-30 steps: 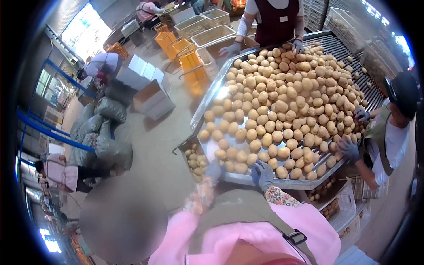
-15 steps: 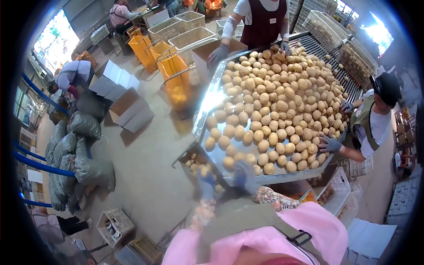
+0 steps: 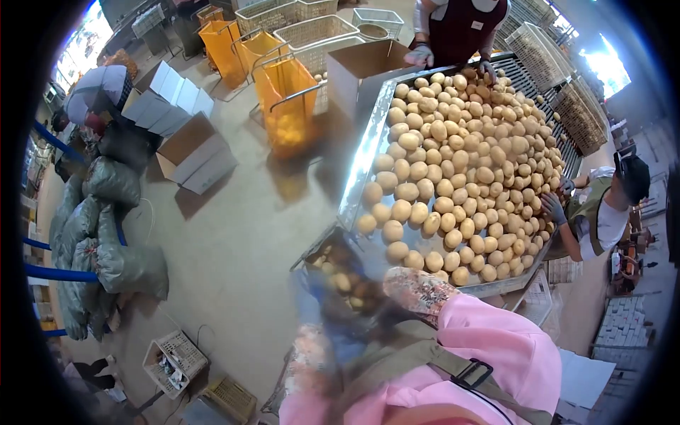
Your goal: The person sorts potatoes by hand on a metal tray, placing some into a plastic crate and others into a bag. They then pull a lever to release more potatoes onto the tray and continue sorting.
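Observation:
A big metal sorting table (image 3: 360, 156) bears a heap of potatoes (image 3: 460, 163), spread thinner toward its near left corner. Against that corner hangs a bin (image 3: 312, 249) with potatoes (image 3: 343, 282) in it. My left hand (image 3: 309, 303), in a blue glove, is at the bin's near left side, smeared by motion. From the right a floral oversleeve (image 3: 419, 289) reaches across the table's near edge toward the bin. My right hand beyond its cuff is too blurred to make out its fingers or anything in them.
Gloved co-workers stand at the table's far side (image 3: 464, 28) and right side (image 3: 602, 212). An open cardboard box (image 3: 347, 71) and orange bags on frames (image 3: 283, 99) stand beyond the bin. Stuffed sacks (image 3: 85, 234) lie left; a crate (image 3: 177, 361) sits on the floor, lower left.
My view has shifted, so the table appears farther right. My right hand has moved left from the table's near edge toward the bin. My left hand stays beside the bin.

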`<state>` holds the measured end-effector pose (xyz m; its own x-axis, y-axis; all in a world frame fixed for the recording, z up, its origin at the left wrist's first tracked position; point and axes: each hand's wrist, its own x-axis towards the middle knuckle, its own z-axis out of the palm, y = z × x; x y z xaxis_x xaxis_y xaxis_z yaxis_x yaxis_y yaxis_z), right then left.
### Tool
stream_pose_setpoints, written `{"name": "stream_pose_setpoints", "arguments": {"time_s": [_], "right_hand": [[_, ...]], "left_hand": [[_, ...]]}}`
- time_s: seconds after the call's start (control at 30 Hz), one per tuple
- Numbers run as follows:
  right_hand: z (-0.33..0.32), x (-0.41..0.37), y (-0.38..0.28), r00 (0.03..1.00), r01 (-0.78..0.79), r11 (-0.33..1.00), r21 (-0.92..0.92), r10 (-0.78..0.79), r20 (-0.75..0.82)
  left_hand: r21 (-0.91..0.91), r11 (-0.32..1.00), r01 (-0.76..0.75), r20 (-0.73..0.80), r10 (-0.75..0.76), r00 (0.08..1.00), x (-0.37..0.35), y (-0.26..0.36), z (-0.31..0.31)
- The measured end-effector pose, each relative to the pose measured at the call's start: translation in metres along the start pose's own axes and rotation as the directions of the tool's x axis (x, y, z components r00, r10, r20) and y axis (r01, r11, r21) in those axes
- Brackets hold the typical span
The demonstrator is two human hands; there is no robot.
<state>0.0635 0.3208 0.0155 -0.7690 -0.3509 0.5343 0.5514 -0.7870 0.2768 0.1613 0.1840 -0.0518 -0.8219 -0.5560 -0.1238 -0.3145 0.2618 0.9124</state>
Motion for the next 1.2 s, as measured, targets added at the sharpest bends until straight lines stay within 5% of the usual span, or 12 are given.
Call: {"name": "stream_pose_setpoints", "arguments": {"time_s": [0.03,0.13,0.2,0.6,0.63,0.73,0.8,0.87,0.93,0.97,1.13,1.2], "right_hand": [[0.059,0.055,-0.018,0.727,-0.518,0.751,0.41,0.639,-0.252],[0.01,0.018,-0.066,0.971,0.152,-0.08,0.985,0.196,-0.134],[-0.022,-0.03,-0.071,0.716,0.069,-0.985,0.158,-0.062,-0.695],[-0.032,-0.055,-0.102,0.711,0.071,-0.984,0.164,-0.066,-0.7],[-0.034,-0.04,-0.099,0.396,-0.244,-0.943,0.226,-0.309,-0.865],[-0.03,-0.036,-0.094,0.671,0.259,-0.925,0.277,-0.033,-0.74],[-0.018,0.0,-0.07,0.044,-0.863,-0.486,0.142,-0.352,-0.935],[-0.022,-0.007,-0.085,-0.215,-0.951,-0.16,0.263,-0.267,-0.939],[-0.052,-0.081,-0.155,0.465,-0.599,-0.795,0.099,-0.446,-0.765],[-0.035,-0.059,-0.121,0.776,0.163,-0.957,0.239,-0.026,-0.631],[-0.036,-0.023,-0.088,0.642,-0.148,-0.974,0.174,-0.228,-0.732],[-0.045,-0.042,-0.125,0.747,0.274,-0.906,0.323,-0.011,-0.665]], "left_hand": [[0.159,0.986,-0.057,-0.043,0.065,0.997,0.01,-0.011,-0.003],[0.522,0.799,-0.3,0.157,0.255,0.954,0.049,0.013,-0.004],[0.494,0.735,-0.465,0.153,0.454,0.878,0.068,0.002,0.017],[0.531,0.719,-0.448,0.642,0.004,0.767,0.151,0.003,0.118],[0.521,0.752,-0.403,0.674,-0.073,0.735,0.153,0.006,0.113],[0.496,0.797,-0.345,0.69,-0.12,0.714,0.161,0.001,0.117],[0.409,0.87,-0.277,0.756,-0.152,0.637,0.167,-0.003,0.112],[0.249,0.938,-0.24,0.789,-0.052,0.612,0.169,-0.037,0.138],[0.238,0.961,-0.142,0.815,-0.118,0.568,0.165,-0.021,0.111],[0.234,0.962,-0.139,0.802,-0.11,0.587,0.159,-0.022,0.103],[0.247,0.962,-0.115,0.682,-0.088,0.726,0.135,-0.052,0.08],[0.178,0.982,0.068,0.634,-0.167,0.755,0.119,-0.049,0.026]]}}
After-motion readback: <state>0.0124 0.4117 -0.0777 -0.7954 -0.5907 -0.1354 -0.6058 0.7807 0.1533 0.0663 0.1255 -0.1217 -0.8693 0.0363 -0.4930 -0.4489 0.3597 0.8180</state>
